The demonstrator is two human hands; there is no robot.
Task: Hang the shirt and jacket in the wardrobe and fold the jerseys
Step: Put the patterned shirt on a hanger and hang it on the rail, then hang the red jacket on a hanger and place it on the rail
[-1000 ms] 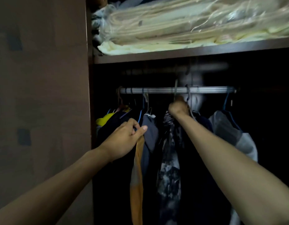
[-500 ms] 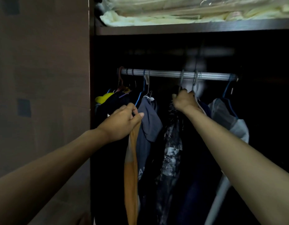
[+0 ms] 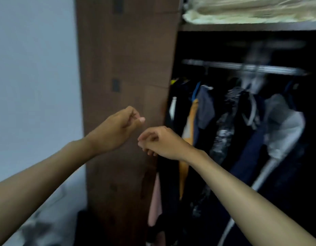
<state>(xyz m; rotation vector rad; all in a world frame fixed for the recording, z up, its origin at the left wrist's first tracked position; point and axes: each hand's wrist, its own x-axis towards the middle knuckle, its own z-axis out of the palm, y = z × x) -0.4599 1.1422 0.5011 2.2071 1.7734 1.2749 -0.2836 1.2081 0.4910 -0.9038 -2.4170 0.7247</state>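
Note:
Inside the open wardrobe several garments hang from the metal rail [image 3: 242,67]: a dark patterned shirt [image 3: 222,135], a dark jacket [image 3: 249,110] with a grey strap, a grey-blue top [image 3: 205,107] and an orange strip of cloth [image 3: 191,119]. My left hand [image 3: 118,128] is in front of the brown wardrobe door [image 3: 125,68], its fingers curled with the thumb on top, holding nothing. My right hand [image 3: 159,141] hovers just right of it at the door's edge, fingers loosely curled and empty. The picture is blurred.
A shelf [image 3: 251,26] above the rail carries pale folded bedding [image 3: 242,13]. A white-grey garment [image 3: 285,128] hangs at the right. A pink cloth [image 3: 154,201] hangs low by the door edge. Pale wall and rumpled fabric [image 3: 35,226] lie to the left.
Both hands have let go and pulled back out of the wardrobe: the left released the orange cloth, the right left the hanger at the rail. The view swung left.

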